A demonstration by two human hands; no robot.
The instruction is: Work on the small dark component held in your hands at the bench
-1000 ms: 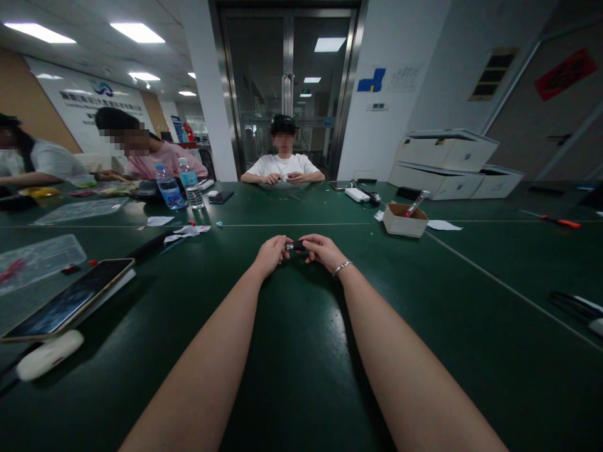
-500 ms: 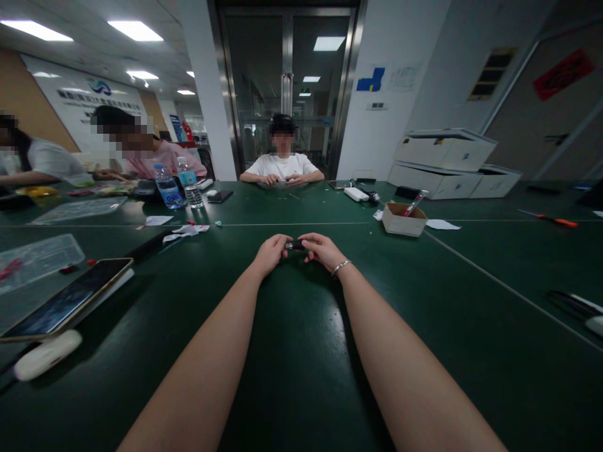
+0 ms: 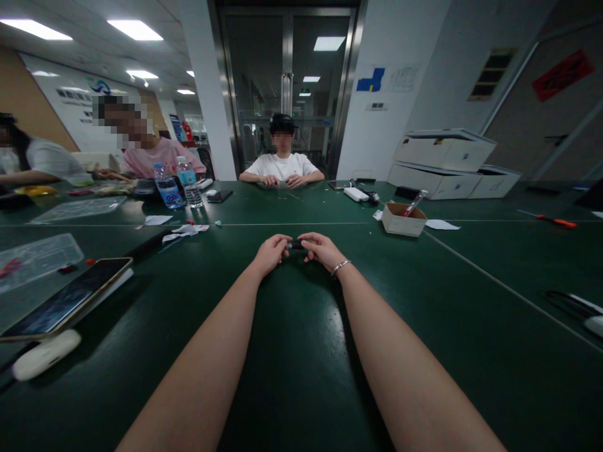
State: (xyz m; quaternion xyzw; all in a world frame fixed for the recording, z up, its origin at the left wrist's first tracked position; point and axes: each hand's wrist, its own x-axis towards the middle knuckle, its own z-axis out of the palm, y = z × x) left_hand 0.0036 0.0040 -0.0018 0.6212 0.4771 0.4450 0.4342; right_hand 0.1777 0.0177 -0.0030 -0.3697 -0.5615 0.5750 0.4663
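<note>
Between my two hands, just over the green table (image 3: 292,339), is a small dark cylinder-like object (image 3: 296,245) with a shiny silvery part at its left end. My left hand (image 3: 273,252) pinches that silvery end between thumb and fingers. From the other side, my right hand (image 3: 323,250) grips the black end, its fingers curled. A metal bracelet (image 3: 340,269) circles my right wrist. The object is too small to tell its exact kind, and my fingertips cover both its ends.
Left lie a phone (image 3: 70,298), a white rounded device (image 3: 47,356) and a clear plastic tray (image 3: 40,260). Two water bottles (image 3: 168,187) stand beyond. A small open box (image 3: 404,220) and a screwdriver (image 3: 558,222) are to the right. A person (image 3: 282,164) sits opposite.
My hands and the dark object stay almost in place. The person in pink at the left has raised their head, and the hands of the person opposite have shifted slightly.
</note>
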